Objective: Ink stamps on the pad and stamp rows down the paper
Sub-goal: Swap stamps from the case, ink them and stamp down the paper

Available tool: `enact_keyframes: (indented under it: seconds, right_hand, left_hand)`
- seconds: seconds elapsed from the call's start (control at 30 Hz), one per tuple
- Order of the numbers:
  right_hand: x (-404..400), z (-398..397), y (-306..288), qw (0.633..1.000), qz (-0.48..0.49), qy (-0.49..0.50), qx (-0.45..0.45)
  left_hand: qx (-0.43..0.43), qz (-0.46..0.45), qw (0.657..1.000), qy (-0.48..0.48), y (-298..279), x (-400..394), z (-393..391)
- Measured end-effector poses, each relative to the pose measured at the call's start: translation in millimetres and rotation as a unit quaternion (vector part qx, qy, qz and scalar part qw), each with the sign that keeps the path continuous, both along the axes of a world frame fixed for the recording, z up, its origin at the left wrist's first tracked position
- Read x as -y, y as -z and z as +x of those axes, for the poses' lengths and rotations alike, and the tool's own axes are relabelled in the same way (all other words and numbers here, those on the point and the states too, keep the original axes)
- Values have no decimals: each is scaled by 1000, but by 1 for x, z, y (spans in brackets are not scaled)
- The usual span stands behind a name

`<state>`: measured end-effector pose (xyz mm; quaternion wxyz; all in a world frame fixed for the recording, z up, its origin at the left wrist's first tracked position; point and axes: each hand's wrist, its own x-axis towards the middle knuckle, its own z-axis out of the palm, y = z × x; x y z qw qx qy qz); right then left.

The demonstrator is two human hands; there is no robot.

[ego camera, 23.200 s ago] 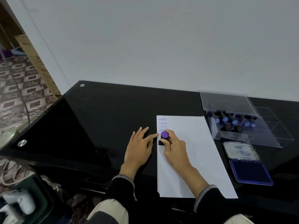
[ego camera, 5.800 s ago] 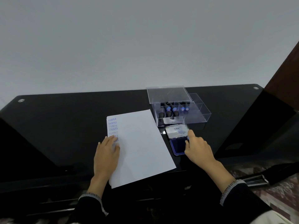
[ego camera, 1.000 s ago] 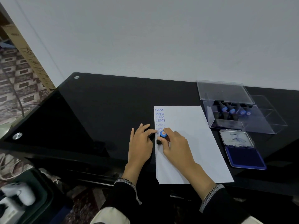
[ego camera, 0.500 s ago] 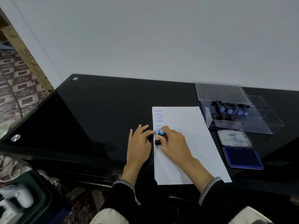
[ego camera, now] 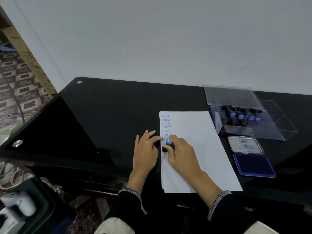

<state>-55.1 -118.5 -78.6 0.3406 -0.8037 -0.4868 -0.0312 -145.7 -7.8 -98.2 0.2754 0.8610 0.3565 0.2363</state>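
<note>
The small black blue-capped stamp (ego camera: 168,144) is pinched upright in the right hand (ego camera: 181,153), pressed just below the SAMPLE rows on the white paper sheet (ego camera: 199,149); ink pad (ego camera: 254,164) lies rightward.

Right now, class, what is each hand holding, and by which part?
The right hand grips the stamp by its handle, below the blue cap. The left hand holds nothing; its fingertips press the paper.

Ink pad (ego camera: 254,163) right of paper (ego camera: 199,149), stamp box (ego camera: 249,130) behind pad.

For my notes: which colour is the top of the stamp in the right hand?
Blue, on the stamp; the head view, the only one, shows it.
</note>
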Motion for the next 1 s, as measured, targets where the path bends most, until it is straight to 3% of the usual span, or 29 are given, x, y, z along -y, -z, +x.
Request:
enact_keyframes:
  seconds: [0.2,0.27,0.33,0.4,0.53,0.67,0.87,1.0]
  right_hand:
    - [-1,-1,-4,1000,-7,4,0]
    - [-2,2,-8,999,-26,-4,-39]
    - [-2,10,-15,990,9,15,-139]
    - [3,23,-21,960,86,84,-255]
    - [20,47,-24,838,210,152,-480]
    - [29,52,-23,780,255,149,-552]
    - [28,47,-22,783,255,155,-545]
    - [32,44,-26,850,217,147,-457]
  left_hand:
    - [0,-6,1000,0,-1,0,0]
    - [-4,-5,1000,0,-3,0,0]
    - [-3,-5,1000,2,-4,1,0]
    - [1,-4,1000,4,-4,1,0]
    - [2,4,1000,2,-3,1,0]
    - [-1,4,1000,2,-4,1,1]
    - [-4,10,1000,4,-4,1,0]
    - [-11,17,1000,7,-6,3,0]
